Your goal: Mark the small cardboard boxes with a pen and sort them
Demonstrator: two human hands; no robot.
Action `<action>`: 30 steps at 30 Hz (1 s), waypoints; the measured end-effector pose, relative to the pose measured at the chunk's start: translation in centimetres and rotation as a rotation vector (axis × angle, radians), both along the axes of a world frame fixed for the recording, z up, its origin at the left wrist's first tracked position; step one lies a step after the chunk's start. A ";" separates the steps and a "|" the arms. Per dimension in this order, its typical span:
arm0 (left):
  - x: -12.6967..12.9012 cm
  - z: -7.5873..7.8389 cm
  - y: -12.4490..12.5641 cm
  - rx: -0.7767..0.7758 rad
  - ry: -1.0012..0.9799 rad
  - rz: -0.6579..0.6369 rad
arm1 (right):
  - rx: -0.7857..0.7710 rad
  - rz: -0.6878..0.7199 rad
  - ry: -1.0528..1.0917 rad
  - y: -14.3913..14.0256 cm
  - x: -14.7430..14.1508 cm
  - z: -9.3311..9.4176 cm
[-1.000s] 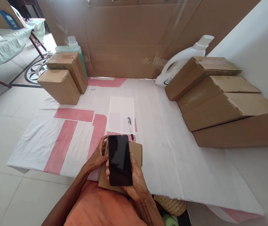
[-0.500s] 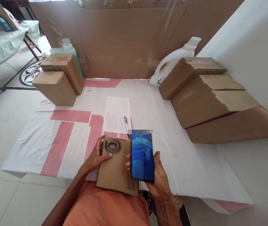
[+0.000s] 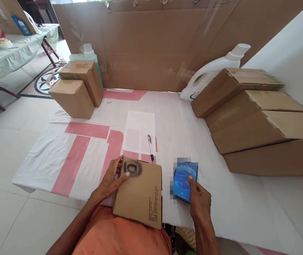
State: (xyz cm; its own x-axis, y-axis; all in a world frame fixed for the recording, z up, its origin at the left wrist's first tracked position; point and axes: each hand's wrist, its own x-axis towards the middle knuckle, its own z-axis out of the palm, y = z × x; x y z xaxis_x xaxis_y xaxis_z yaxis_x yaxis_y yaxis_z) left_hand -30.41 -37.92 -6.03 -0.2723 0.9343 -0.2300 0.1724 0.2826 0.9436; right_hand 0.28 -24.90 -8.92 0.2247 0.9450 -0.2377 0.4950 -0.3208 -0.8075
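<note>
Brown box [image 3: 140,193], seemingly blue-screened phone [image 3: 184,180], white-and-pink sheet [image 3: 82,156].

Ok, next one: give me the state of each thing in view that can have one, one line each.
Phone: screen lit, lying on the white sheet, under the right hand.
Small cardboard box: closed, on the lap at the sheet's edge, left hand gripping its far corner.
Pen: lying flat at the paper's edge.
White jug: capped.
Stacked boxes: closed.

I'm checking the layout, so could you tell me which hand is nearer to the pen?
Left. The left hand grips the cardboard box just below-left of the pen; the right hand rests on the phone, farther right.
</note>
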 end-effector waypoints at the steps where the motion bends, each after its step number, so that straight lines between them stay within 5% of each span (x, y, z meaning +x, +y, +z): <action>1: 0.0 0.0 -0.1 0.001 0.012 -0.006 | 0.005 0.017 -0.079 -0.1 0.0 0.3; 5: -0.3 0.2 -0.4 0.026 0.077 0.024 | 0.043 0.109 -0.345 -0.1 0.2 1.1; 10: -1.4 -0.4 -1.9 0.059 0.302 0.090 | 0.019 0.173 -0.430 -0.6 1.5 0.5; 14: -2.4 -1.8 -4.6 0.089 0.611 -0.067 | 0.142 0.284 -0.567 -2.7 1.9 0.4; 18: -2.0 -3.5 -6.6 0.129 0.685 -0.275 | 0.342 0.717 -0.445 -7.0 0.5 0.2; 21: -1.5 -3.8 -6.6 0.155 0.589 -0.330 | 0.340 0.971 -0.228 -9.2 -1.2 -0.4; 25: -1.9 -1.1 -5.4 0.131 0.276 -0.319 | 0.218 0.932 0.019 -7.8 -3.1 0.9; 30: -3.0 5.1 -3.5 0.089 0.138 -0.164 | 0.178 0.681 0.115 -3.5 -6.6 7.8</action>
State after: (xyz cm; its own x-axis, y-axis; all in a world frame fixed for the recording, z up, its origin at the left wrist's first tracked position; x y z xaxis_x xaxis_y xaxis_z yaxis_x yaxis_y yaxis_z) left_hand -33.41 -41.39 -0.98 -0.1379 0.9836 -0.1163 0.3387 0.1571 0.9277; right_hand -6.27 -28.38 -1.11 -0.4466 0.8931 -0.0540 0.4475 0.1707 -0.8778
